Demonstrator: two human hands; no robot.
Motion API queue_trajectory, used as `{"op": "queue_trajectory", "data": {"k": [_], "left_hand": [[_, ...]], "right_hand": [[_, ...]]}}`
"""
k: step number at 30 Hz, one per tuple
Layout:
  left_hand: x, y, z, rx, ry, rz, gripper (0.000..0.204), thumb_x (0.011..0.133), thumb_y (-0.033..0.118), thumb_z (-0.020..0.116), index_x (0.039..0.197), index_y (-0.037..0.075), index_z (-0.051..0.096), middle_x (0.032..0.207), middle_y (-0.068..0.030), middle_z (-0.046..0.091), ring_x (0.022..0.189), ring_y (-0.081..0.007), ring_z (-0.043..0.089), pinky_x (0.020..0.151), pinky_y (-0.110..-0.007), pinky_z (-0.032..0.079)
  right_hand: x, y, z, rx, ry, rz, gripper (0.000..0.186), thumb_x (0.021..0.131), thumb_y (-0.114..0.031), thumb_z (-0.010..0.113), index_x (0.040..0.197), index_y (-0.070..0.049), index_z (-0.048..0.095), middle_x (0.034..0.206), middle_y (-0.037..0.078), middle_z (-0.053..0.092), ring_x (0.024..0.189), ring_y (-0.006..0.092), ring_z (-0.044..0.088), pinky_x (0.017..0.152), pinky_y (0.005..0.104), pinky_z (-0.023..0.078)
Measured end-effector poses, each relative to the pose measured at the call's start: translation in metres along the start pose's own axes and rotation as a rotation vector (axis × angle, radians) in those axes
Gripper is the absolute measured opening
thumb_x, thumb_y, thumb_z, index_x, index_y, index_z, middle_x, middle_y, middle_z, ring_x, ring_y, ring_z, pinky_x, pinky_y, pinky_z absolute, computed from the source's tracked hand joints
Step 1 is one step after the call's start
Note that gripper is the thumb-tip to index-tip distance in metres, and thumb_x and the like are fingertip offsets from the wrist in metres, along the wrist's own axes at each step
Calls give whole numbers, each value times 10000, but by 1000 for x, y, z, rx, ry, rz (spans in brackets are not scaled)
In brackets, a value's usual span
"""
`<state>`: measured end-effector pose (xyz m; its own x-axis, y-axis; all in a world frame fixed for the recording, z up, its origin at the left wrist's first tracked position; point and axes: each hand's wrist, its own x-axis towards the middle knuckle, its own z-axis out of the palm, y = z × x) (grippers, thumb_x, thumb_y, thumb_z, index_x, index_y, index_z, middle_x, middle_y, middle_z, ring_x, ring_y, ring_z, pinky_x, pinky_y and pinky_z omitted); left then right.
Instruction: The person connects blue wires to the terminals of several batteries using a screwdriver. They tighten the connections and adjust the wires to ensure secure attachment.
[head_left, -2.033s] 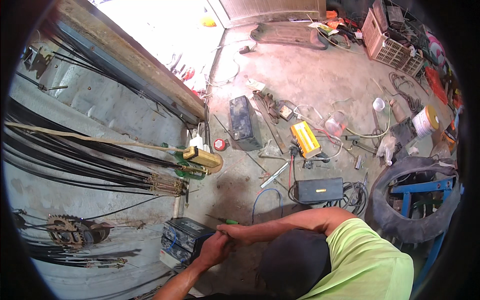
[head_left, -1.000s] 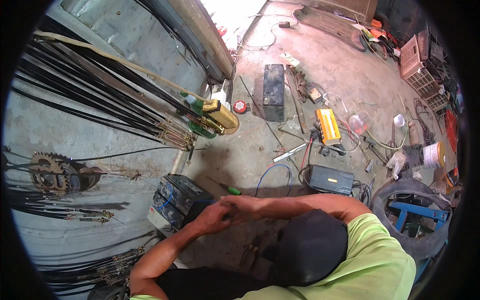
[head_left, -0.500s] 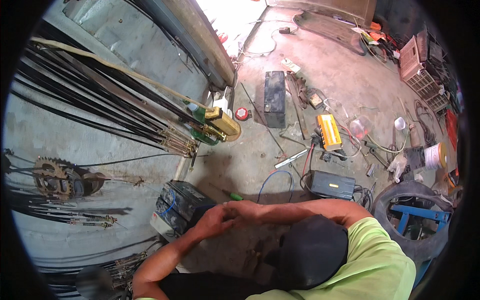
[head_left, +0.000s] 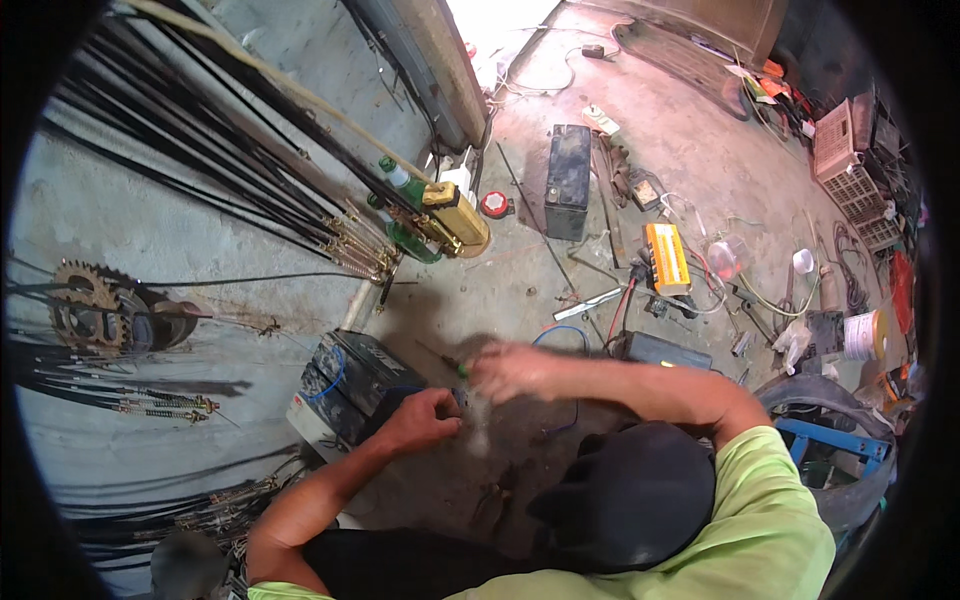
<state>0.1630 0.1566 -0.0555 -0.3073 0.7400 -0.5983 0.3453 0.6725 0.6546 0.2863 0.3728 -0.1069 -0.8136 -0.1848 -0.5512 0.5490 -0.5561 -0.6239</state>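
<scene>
Since the left hand (head_left: 418, 424) and right hand (head_left: 512, 372) parted, I judge 2-handed work paused: left pinched beside the black battery (head_left: 368, 376), contents unclear; right blurred near a green handle (head_left: 462, 369), hold unreadable.

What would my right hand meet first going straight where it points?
Your right hand would probably meet the green-handled screwdriver just left of it, unless it passes above; depth is unclear.

Left fingers (head_left: 441, 401) curl near a black battery (head_left: 373, 362), blurred right fingers (head_left: 488, 373) beside a green handle (head_left: 462, 369).
</scene>
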Motion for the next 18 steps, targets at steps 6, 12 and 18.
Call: {"op": "queue_trajectory", "data": {"k": [6, 12, 18], "left_hand": [[-15, -20, -4, 47, -61, 85, 216, 813, 207, 750, 904, 27, 673, 877, -94, 665, 832, -213, 650, 767, -361, 524], [-30, -19, -3, 21, -219, 92, 191, 813, 191, 743, 884, 34, 663, 862, -85, 632, 828, -210, 634, 746, -373, 512], [-48, -29, -7, -53, -201, 140, 184, 829, 178, 739, 899, 27, 660, 874, -76, 650, 830, -182, 639, 746, -361, 514]], "right_hand": [[-10, -149, -87, -819, 855, -707, 560, 804, -432, 716, 1137, 18, 695, 1158, 216, 720, 1054, 340, 694, 965, 404, 527], [17, -211, -171, -1171, 1402, -396, 1134, 737, -614, 785, 1527, 51, 317, 1443, 317, 508, 1324, 427, 544, 1101, 464, 460], [54, -208, -214, -1298, 1487, -316, 1242, 710, -643, 796, 1573, 51, 234, 1536, 309, 402, 1415, 439, 435, 1168, 486, 373]]}}
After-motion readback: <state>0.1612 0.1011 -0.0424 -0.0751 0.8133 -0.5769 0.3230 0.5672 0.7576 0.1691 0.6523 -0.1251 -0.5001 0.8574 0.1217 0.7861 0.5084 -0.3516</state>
